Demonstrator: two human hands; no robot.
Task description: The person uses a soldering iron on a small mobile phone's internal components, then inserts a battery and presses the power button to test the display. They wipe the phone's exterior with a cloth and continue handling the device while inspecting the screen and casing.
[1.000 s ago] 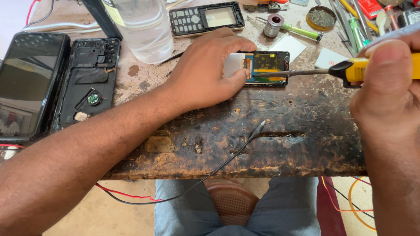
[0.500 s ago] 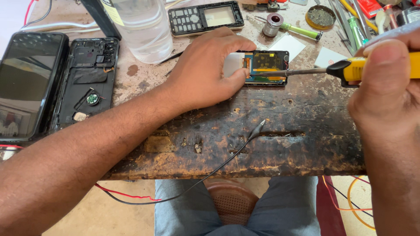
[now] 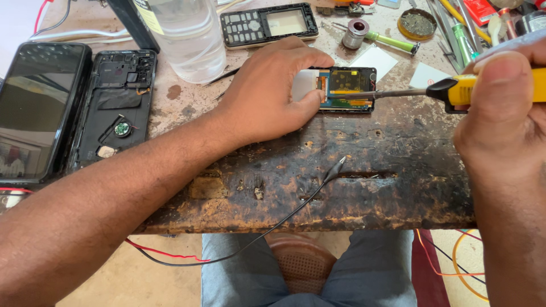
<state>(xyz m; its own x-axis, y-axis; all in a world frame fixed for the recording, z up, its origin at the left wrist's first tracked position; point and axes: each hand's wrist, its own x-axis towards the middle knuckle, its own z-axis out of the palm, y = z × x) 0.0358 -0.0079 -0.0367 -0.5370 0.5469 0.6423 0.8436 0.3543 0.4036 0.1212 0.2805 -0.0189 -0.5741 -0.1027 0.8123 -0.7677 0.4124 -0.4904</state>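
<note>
Change: almost nothing has moved since a second ago; your iron tip has crept slightly left along the board, and both hands keep their places.
Left hand: your left hand (image 3: 267,96) lies flat on the bench (image 3: 364,170), fingers curled loosely, thumb and forefinger pinning the left end of the board (image 3: 344,88).
Right hand: your right hand (image 3: 506,113) is closed in a fist around the yellow handle of the iron (image 3: 455,91); thumb on top.
Iron: its metal shaft runs left from the handle, tip touching the board near its left middle.
Board: small phone board, gold shield and blue edge, lying flat at the bench's far middle, just right of your left fingers.
Nearby: a clear bottle (image 3: 187,37) beyond your left wrist; a keypad frame (image 3: 267,24) behind the hand; an open phone shell (image 3: 116,102) and a dark screen (image 3: 37,108) at the far left; a black clip lead (image 3: 335,169) on the front of the bench.
</note>
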